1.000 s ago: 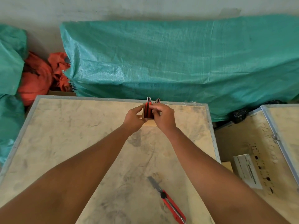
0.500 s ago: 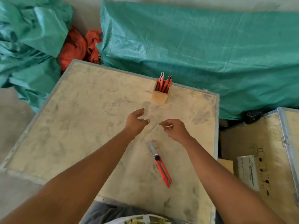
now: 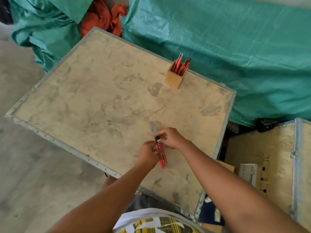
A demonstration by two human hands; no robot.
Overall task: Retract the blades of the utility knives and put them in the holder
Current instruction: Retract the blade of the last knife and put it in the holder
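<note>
A red utility knife (image 3: 161, 155) with its grey blade out lies near the middle front of the wooden crate top (image 3: 104, 105). My left hand (image 3: 148, 154) grips the knife's red handle from the left. My right hand (image 3: 170, 137) pinches the black slider near the blade's base. The blade tip points away from me. A small square wooden holder (image 3: 174, 79) stands at the far right of the crate top, well beyond both hands, with several red utility knives (image 3: 180, 66) standing in it.
Green tarpaulin (image 3: 227, 47) covers a bulk behind the crate, with orange cloth (image 3: 104, 17) at the far left corner. A second crate (image 3: 272, 157) stands at the right with a white box (image 3: 248, 172) beside it. Bare concrete floor (image 3: 25, 165) lies to the left.
Both hands left the holder, drew back toward me and took hold of the knife lying on the crate top. The view tilted down and to the left.
</note>
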